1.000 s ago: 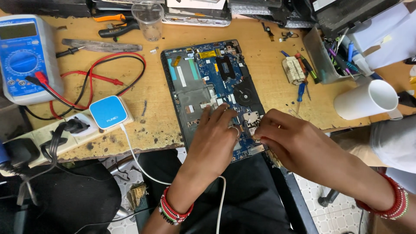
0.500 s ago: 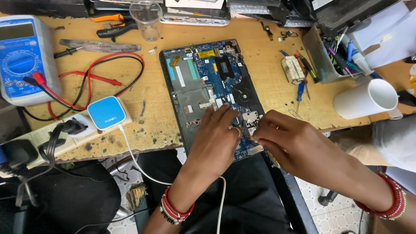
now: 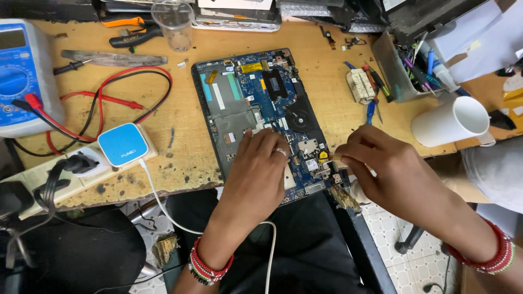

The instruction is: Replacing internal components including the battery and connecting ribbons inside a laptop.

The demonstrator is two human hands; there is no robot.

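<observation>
Left hand: my left hand [image 3: 260, 171] lies flat, fingers together, on the opened laptop [image 3: 261, 117].
Right hand: my right hand [image 3: 381, 166] pinches a small pale part [image 3: 339, 158].
Tray: the pen tray [image 3: 388, 65] holds pens.
Cup: the white cup [image 3: 449, 121] lies sideways; I cannot tell its contents.

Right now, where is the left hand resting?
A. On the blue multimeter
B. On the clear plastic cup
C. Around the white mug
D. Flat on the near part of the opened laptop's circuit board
D: the left hand lies palm-down on the near part of the opened laptop, fingers on the board, while the right hand pinches something small at the laptop's right edge.
</observation>
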